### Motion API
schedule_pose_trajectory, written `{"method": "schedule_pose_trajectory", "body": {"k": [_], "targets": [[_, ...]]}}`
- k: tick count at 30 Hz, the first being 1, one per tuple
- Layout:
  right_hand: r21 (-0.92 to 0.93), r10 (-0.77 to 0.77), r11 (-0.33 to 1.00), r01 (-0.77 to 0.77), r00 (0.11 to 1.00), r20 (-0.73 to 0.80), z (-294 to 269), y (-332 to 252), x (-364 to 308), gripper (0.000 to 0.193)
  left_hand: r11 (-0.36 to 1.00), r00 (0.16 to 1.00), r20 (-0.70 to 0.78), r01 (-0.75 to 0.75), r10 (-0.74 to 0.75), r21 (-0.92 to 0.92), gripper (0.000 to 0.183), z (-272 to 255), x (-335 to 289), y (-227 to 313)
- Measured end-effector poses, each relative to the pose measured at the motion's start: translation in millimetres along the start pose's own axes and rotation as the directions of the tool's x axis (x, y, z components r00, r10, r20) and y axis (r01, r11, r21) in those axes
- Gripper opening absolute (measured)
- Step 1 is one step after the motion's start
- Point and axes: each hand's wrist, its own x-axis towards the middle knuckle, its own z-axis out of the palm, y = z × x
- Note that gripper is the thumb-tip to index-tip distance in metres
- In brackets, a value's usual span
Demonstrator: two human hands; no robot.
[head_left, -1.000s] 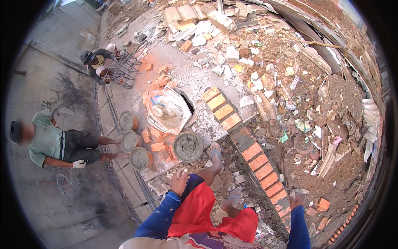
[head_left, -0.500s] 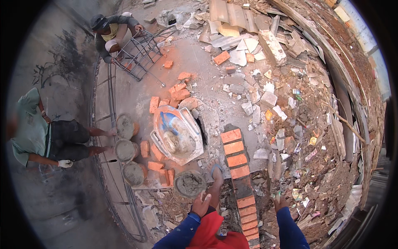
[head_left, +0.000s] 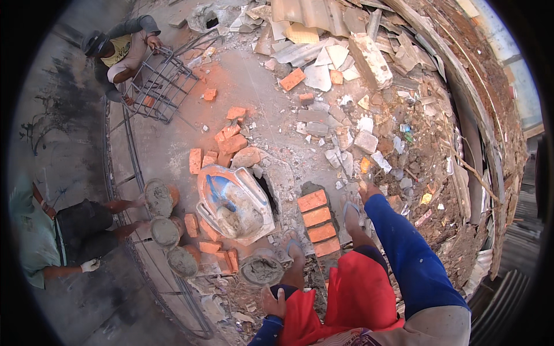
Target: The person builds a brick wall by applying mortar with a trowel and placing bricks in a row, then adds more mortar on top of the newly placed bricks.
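My right hand (head_left: 367, 190), at the end of a long blue sleeve, reaches out over rubble beyond the brick row. Its fingers look closed, but what they hold cannot be made out. Close to my red shorts, my left hand (head_left: 273, 303) hangs with thumb and fingers apart, nothing seen in it. Just ahead of it stands a bucket of grey mortar (head_left: 261, 269). Between my sandalled feet, orange bricks (head_left: 317, 217) lie in a row on a mortar bed; my legs cover its nearer part.
A mortar-stained, blue-and-white basin-like piece (head_left: 235, 202) lies beside a dark hole (head_left: 265, 189). More mortar buckets (head_left: 166, 232) stand left, near a person in shorts (head_left: 81, 230). Farther off, another person (head_left: 118, 55) holds a steel rebar cage (head_left: 161, 86). Broken slabs (head_left: 366, 60) and loose bricks (head_left: 231, 141) lie about.
My right arm has stretched forward past the bricks. My left hand sits lower, nearer my shorts. Both sandalled feet now show, and the view has shifted; the far person and cage appear farther left.
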Motion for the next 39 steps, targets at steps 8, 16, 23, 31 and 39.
{"method": "schedule_pose_trajectory", "body": {"k": [8,16,23,31,39], "targets": [[-0.149,-0.268,0.933,0.329,0.907,0.326,98.9,-135.6,192.6,0.058,0.920,0.912,-0.125,0.385,-0.391,-0.068,0.070,56.6,-8.2,63.6],[-0.316,-0.267,0.901,0.298,0.954,0.139,77.4,-100.0,386.6,0.049,0.855,0.846,0.130,0.507,-0.517,0.105,0.082,126.3,18.6,149.6],[-0.252,0.111,0.948,-0.195,0.943,-0.315,-58.5,108.2,533.5,0.067,0.939,0.947,0.024,0.314,-0.320,0.137,0.069,167.9,-7.1,118.4],[-0.143,-0.663,0.692,0.708,0.701,0.261,35.9,17.9,280.7,0.046,0.908,0.936,-0.009,0.344,-0.352,0.240,0.071,160.8,-26.8,91.2],[-0.315,-0.594,0.598,0.737,0.671,0.444,145.3,-60.9,292.3,0.042,0.929,0.946,-0.002,0.319,-0.324,0.186,0.069,174.3,-23.9,91.8]]}}
